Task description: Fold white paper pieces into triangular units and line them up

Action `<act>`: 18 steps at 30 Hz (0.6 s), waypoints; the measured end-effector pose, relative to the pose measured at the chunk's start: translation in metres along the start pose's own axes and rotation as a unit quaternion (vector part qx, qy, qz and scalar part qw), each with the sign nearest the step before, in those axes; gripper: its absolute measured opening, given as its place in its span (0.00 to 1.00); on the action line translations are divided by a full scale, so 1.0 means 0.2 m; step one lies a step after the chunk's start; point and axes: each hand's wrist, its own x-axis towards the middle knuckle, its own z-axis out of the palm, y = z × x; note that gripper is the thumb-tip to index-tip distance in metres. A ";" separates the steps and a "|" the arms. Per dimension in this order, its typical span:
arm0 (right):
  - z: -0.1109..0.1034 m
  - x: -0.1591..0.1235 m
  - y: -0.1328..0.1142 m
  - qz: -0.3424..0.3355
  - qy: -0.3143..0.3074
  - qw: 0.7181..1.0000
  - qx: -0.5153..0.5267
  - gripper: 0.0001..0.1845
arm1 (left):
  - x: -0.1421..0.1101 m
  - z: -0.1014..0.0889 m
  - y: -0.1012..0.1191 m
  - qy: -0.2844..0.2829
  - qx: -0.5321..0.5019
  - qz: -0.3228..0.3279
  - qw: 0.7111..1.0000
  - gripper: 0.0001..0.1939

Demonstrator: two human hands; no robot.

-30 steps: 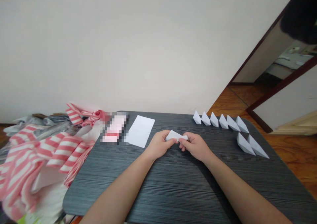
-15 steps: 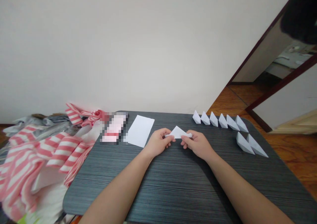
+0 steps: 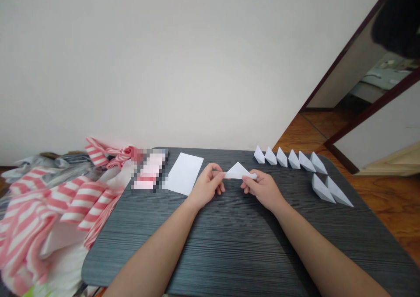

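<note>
The dark grey wood-grain bench [image 3: 229,249] ran from under both forearms out to rounded corners. Well left of the left hand [image 3: 206,185], a heap of pink-and-white striped fabric [image 3: 78,200] spilled over the bench's edge. Just beside that hand lay a blank white paper sheet [image 3: 184,173], with a pixelated object [image 3: 150,171] too blurred to name beyond it. Ahead of the right hand [image 3: 262,191] stood a row of six folded paper boats [image 3: 290,159], and two more [image 3: 331,191] sat to its right.

Between the hands, a folded white paper triangle [image 3: 238,172] was held above the bench, each hand nearly closed and pinching one end of its base. It looked light and thin, likely to crumple under a hard grip, so its folded base ends offered the safest hold. Open bench lay nearest the wrists; there was less room ahead of the right hand.
</note>
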 end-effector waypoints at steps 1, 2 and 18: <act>0.00 0.00 0.00 0.001 0.005 1.000 0.005 0.16 | 0.00 0.00 0.00 -0.002 0.004 0.002 1.000 0.13; 0.00 0.00 0.01 0.002 0.011 1.000 0.010 0.16 | 0.00 0.00 0.00 -0.005 0.012 0.004 1.000 0.13; 0.00 0.01 0.01 0.008 0.039 0.998 0.046 0.16 | 0.00 -0.01 -0.03 0.031 0.090 0.017 0.995 0.11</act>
